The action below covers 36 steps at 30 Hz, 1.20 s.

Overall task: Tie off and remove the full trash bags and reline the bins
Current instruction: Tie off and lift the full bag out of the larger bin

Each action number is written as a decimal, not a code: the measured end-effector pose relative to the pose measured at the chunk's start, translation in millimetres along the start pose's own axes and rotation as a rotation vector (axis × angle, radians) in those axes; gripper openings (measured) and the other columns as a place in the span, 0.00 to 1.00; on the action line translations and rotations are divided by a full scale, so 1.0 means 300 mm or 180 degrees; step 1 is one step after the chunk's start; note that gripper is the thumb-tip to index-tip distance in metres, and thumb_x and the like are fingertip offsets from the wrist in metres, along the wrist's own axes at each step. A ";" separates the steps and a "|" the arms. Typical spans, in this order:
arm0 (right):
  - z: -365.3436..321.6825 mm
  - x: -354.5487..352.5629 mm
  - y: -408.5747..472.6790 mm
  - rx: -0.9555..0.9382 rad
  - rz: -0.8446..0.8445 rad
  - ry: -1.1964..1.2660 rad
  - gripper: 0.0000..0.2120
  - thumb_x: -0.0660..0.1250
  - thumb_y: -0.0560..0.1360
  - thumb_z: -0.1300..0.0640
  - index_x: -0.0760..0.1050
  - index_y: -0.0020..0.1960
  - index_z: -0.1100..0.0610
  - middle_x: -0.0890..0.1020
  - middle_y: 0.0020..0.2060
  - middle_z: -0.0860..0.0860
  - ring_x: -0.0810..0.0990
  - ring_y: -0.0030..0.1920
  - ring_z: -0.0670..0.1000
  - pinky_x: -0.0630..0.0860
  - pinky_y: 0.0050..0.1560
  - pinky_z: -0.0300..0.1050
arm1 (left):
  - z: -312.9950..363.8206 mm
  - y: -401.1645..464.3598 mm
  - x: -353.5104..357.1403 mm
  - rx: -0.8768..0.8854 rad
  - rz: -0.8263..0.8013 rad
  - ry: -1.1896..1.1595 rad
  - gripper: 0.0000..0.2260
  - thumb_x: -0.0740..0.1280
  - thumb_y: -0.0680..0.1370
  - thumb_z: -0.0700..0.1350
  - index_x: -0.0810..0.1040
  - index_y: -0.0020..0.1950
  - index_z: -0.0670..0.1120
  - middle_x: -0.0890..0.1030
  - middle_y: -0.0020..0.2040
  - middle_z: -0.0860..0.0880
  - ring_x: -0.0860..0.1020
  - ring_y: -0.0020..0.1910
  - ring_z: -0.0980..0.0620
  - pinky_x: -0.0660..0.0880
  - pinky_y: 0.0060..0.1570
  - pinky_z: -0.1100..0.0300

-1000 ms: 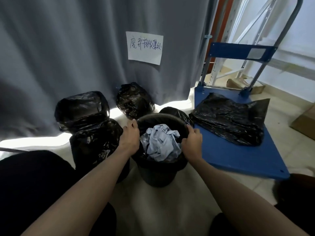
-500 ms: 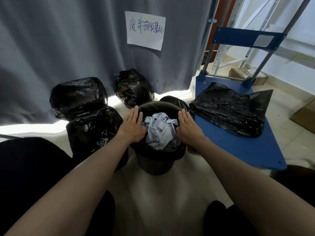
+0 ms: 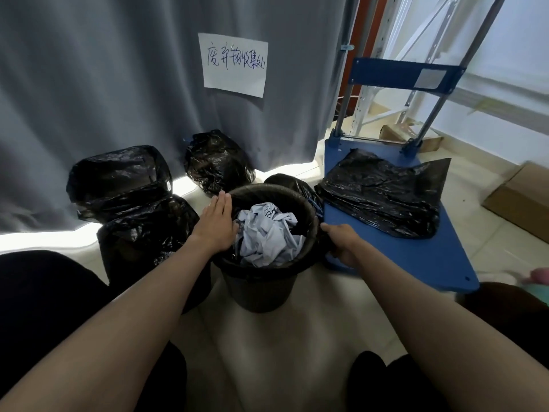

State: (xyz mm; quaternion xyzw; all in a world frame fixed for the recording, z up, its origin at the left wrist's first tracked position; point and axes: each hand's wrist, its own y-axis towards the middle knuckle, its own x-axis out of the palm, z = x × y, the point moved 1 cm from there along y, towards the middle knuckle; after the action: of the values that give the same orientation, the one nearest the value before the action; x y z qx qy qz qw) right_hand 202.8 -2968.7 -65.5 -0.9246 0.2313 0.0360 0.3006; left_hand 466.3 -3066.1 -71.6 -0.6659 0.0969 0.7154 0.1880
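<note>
Count on the floor before me: one open bin (image 3: 261,289), dark and round, standing upright with its long axis vertical and its mouth facing up, lined with a black bag (image 3: 300,200) whose edge folds over the rim. Inside sits one crumpled bundle of pale blue-grey material (image 3: 267,233), filling the mouth to about rim level. My left hand (image 3: 215,224) lies flat on the left side of the rim, fingers straight and together, pointing away from me toward the curtain (image 3: 104,84). My right hand (image 3: 341,242) is at the right side of the rim with fingers curled down over the bag edge (the fingertips are hidden behind the rim, so I cannot tell how firmly they pinch the plastic). Other black bags, counted: two bag-covered shapes (image 3: 118,179) stacked or overlapping at my left, just beside the bin; one tied bag (image 3: 218,162) against the curtain foot; one more dark bag (image 3: 292,182) partly hidden behind the bin. That makes four. One flat pile of unused black bags (image 3: 380,191) lies on the deck of one blue platform cart (image 3: 416,254), at my right, its handle upright. One handwritten paper sign (image 3: 234,65) hangs on the curtain. One cardboard box (image 3: 523,200) sits at far right.
</note>
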 end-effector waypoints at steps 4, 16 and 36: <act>-0.043 0.009 -0.012 0.0036 0.0104 0.0606 0.05 0.66 0.76 0.64 0.80 0.50 0.62 0.81 0.37 0.57 0.78 0.32 0.53 0.71 0.22 0.37 | 0.001 0.006 0.009 -0.0036 0.0042 0.0107 0.33 0.52 0.84 0.52 0.38 0.78 0.37 0.39 0.79 0.40 0.40 0.79 0.44 0.45 0.77 0.51; -0.274 0.137 -0.090 -0.1574 -0.0160 -0.0900 0.15 0.66 0.73 0.69 0.83 0.55 0.57 0.83 0.48 0.53 0.80 0.49 0.51 0.78 0.55 0.43 | 0.009 0.004 0.008 -0.0143 0.0023 0.0002 0.33 0.52 0.83 0.53 0.39 0.79 0.37 0.41 0.79 0.39 0.42 0.79 0.44 0.46 0.77 0.51; -0.511 0.246 0.036 -0.1273 -0.0619 -0.3702 0.16 0.63 0.78 0.57 0.76 0.63 0.63 0.78 0.60 0.60 0.78 0.58 0.59 0.76 0.49 0.46 | 0.068 0.301 -0.307 0.0186 -0.0708 0.0218 0.22 0.60 0.78 0.53 0.72 0.69 0.44 0.75 0.66 0.41 0.75 0.63 0.40 0.71 0.64 0.46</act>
State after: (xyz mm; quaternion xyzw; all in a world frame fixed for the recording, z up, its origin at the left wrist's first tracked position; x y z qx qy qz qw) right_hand 252.6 -3094.1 38.8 -0.8089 -0.0668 0.5488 0.2003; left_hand 415.5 -3153.2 11.4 -0.6909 0.0495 0.6638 0.2821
